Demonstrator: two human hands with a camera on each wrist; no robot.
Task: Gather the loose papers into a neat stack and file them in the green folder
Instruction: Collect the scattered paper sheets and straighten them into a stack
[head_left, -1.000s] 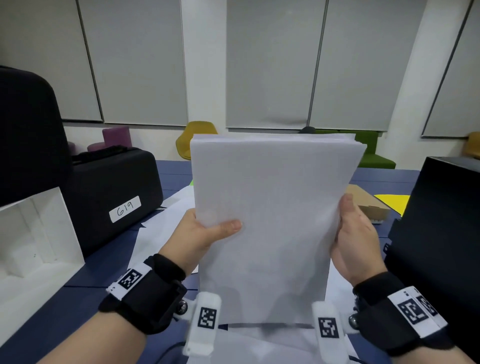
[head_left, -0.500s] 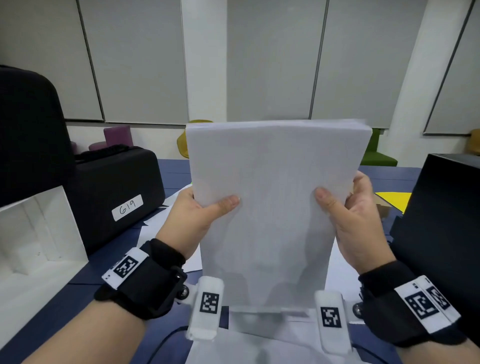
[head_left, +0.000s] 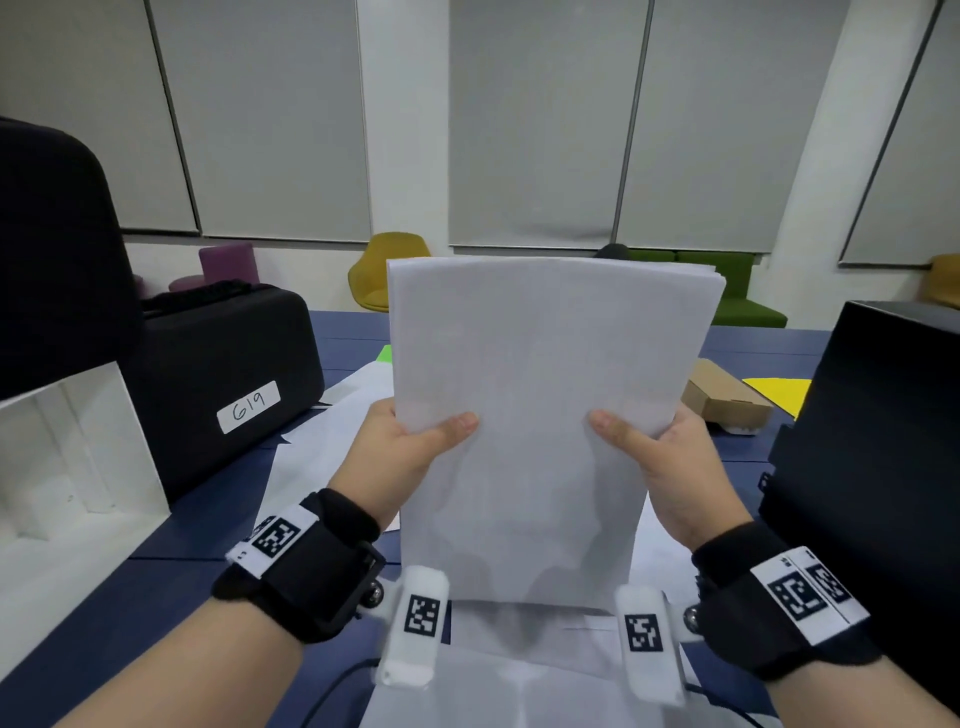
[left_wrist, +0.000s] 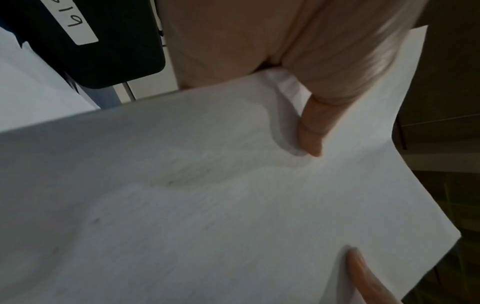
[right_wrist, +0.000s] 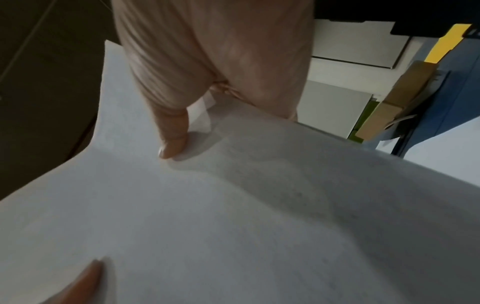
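**Squaring the stack, folder yet to be reached**

From the head view, we have the stack (head_left: 540, 415) upright over the table (head_left: 171, 525), left hand (head_left: 410, 447) and right hand (head_left: 670, 457) each clamped on a side edge, thumbs on the near face. The top edge looks slightly stepped at the right corner, so we judge this the jogging step; next we tap the bottom edge down on the sheets (head_left: 524, 680) lying below. A green sliver (head_left: 384, 354) shows behind the stack's left edge, likely the folder. Room is tight: black case (head_left: 218, 384) left, black box (head_left: 872, 467) right, open lane straight ahead.

Left wrist: thumb (left_wrist: 311, 135) pressed on the paper, sheet edges fanned beneath it.

Right wrist: thumb (right_wrist: 174, 142) likewise pinching; cardboard box (right_wrist: 405, 98) sits beyond, well apart.
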